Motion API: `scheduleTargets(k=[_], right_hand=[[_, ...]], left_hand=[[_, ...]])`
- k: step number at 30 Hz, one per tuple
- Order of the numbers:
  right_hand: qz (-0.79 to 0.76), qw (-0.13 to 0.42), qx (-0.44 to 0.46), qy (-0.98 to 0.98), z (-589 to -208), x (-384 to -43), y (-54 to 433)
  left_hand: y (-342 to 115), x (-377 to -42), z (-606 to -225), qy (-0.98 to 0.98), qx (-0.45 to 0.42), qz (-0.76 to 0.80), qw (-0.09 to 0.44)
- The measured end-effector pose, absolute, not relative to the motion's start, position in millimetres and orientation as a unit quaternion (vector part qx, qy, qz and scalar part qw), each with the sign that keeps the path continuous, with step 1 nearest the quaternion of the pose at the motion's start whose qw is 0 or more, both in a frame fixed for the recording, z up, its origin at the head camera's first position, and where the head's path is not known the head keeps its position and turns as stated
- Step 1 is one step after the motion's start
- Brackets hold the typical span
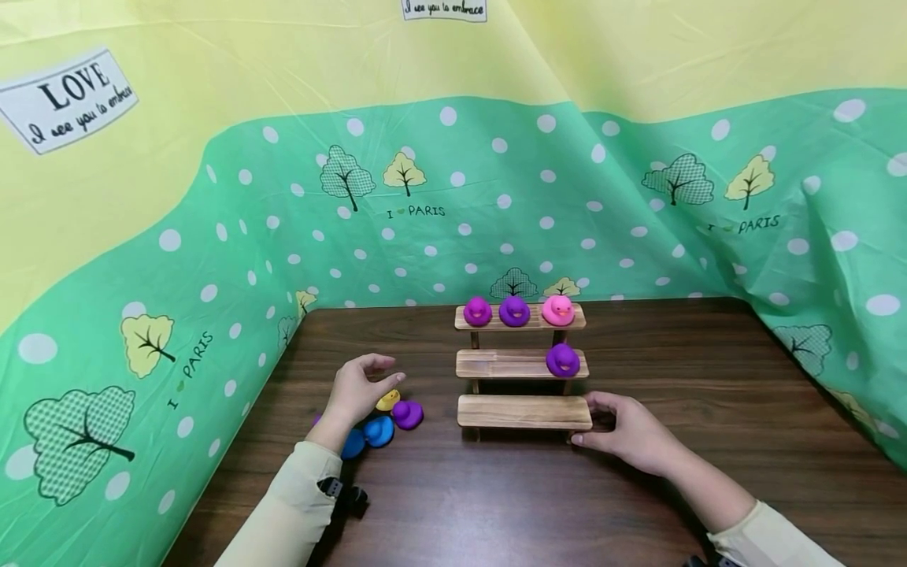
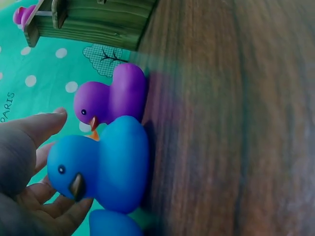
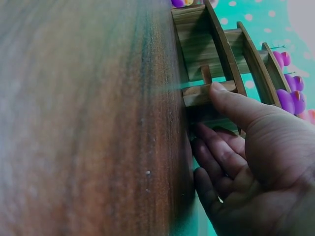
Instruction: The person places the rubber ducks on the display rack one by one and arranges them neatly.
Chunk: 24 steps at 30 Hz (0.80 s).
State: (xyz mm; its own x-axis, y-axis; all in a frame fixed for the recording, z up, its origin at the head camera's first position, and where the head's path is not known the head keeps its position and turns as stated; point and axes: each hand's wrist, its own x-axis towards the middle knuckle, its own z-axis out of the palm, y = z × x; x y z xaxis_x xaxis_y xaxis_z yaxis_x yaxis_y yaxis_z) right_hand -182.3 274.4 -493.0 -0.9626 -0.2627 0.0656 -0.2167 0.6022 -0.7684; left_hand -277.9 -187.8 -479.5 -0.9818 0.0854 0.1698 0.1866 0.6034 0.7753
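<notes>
Head view: three-tier wooden shelf [image 1: 524,409] stands right of centre on the dark table [image 1: 482,504], long side facing the person, so every tier can be reached from the near side. Far, top tier: magenta duck [image 1: 478,312] left, purple duck [image 1: 515,312] middle, pink duck [image 1: 558,310] right, upright and side by side, beaks toward the near side. Middle tier: one violet duck [image 1: 563,361] at the right end. Loose ducks sit in a bunch left of the shelf, handy for the left hand [image 1: 359,390]: yellow duck [image 1: 387,401] far, plum duck [image 1: 407,414] to the right, blue duck [image 1: 379,431] nearer, second blue duck [image 1: 352,444] partly behind the wrist. Left hand is over that bunch, thumb apart from the fingers, grasping nothing. Right hand [image 1: 631,433] grips the shelf's right end, low down, probably to keep the light stand from sliding. Left wrist view: loose fingers lie about the blue duck's head, thumb away from it; whether a fingertip touches is hard to tell from this angle. Right wrist view: thumb presses the low wooden crossbar [image 3: 196,95] while the fingers curl in behind, a hold that leaves the tiers unblocked.
</notes>
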Motion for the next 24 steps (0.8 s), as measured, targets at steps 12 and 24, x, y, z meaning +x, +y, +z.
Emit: scheduleTargets(k=[12,24], right_hand=[[-0.42,0.027,-0.128,0.898,-492.4,-182.1,273.5],[-0.421,0.028,-0.123,0.898,-491.7,-182.3,273.7]], left_hand=[[-188.5,-276.1,-484.1,-0.919,-0.061,-0.388,0.043],[-189.1,-271.1,-483.6,-0.928,-0.038,-0.369,0.022]])
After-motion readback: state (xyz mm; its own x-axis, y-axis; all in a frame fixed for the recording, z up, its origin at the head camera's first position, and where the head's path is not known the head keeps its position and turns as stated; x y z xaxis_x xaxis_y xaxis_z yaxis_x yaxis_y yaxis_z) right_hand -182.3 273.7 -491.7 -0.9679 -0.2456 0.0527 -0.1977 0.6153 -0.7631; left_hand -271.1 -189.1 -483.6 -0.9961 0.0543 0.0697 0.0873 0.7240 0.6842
